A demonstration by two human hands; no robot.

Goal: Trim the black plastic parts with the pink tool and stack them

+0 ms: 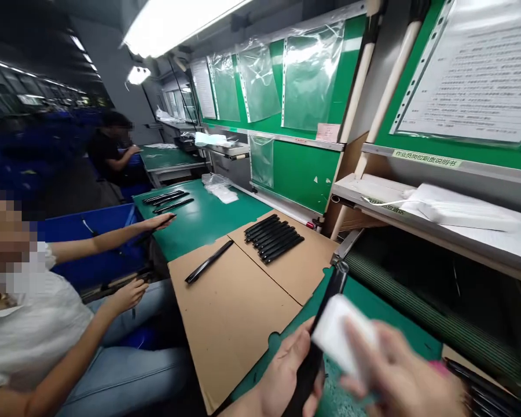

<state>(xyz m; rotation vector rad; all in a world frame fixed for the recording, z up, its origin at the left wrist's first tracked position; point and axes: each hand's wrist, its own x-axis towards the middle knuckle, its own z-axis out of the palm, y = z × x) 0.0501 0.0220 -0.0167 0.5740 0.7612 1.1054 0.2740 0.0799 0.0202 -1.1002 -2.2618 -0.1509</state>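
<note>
My left hand (286, 370) is closed around a long black strip (330, 289) that points up and away from me. My right hand (399, 376), blurred by motion, pinches a white cloth (338, 333) pressed against that strip. Both hands hover over the green bench mat (373, 307) at the bottom of the view. On the brown cardboard sheet (234, 313) to the left lies one single black strip (208, 262), and farther back a row of several black strips (273, 237) lies side by side.
A seated co-worker in a white shirt (35, 330) at my left holds a black strip (160, 223) over the bench. More strips (167, 200) lie farther along. Another person (110, 147) works at the far bench. A shelf with white sheets (455, 211) juts out at right.
</note>
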